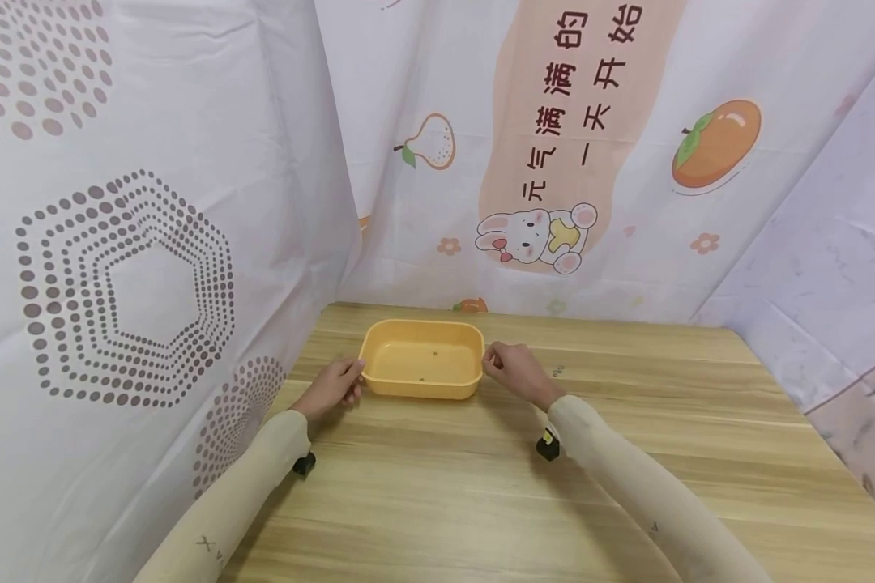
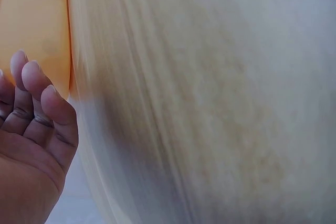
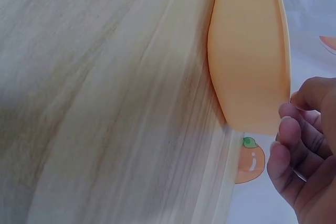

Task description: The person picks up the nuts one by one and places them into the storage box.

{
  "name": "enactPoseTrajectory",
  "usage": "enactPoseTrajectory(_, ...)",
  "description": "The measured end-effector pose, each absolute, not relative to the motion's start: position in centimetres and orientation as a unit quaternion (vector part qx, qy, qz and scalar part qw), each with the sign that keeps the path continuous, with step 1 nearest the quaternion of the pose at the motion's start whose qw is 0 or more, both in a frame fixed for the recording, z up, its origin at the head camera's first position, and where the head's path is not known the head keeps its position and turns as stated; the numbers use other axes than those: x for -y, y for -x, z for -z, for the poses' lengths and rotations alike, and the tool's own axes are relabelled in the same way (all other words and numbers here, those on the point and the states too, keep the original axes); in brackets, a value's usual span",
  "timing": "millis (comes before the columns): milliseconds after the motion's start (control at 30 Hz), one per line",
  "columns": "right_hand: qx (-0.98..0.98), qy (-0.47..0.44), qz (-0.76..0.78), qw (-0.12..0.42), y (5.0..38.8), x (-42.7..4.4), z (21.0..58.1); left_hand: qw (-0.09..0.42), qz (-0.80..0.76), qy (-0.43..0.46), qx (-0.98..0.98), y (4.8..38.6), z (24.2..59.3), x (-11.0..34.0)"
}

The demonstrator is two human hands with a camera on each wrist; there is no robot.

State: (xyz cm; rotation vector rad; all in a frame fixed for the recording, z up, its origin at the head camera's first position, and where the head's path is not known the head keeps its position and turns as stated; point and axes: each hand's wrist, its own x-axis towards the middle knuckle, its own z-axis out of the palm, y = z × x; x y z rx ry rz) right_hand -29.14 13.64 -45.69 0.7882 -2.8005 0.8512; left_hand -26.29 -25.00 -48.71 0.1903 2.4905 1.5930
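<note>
A shallow yellow plastic basin (image 1: 423, 390) with rounded corners sits near the far edge of the wooden table. Two small dark spots show on its inner floor; otherwise nothing lies in it. At its left end, my left hand (image 1: 335, 384) holds the rim, its fingers bent outside the wall; the left wrist view shows the fingers (image 2: 32, 77) beside the basin but not the thumb. On the opposite end my right hand (image 1: 519, 371) pinches the rim between thumb and fingers. The right wrist view has that hand (image 3: 310, 140) by the upper edge of the basin wall (image 3: 249, 51).
Light wood-grain tabletop (image 1: 437, 486) stretches toward me and to the right. Printed white cloth (image 1: 423, 227) hangs behind the table, and another patterned cloth (image 1: 153, 308) hangs close on the left. A small black device (image 1: 548, 445) sits under the right wrist.
</note>
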Motion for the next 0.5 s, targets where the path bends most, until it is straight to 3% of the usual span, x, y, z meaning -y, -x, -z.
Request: enactPoseTrajectory(500,0.927,-0.253,-0.276,0.04,29.2,-13.12,45.96,0.087,-0.533,-0.064,-0.839,26.3,48.75,25.09)
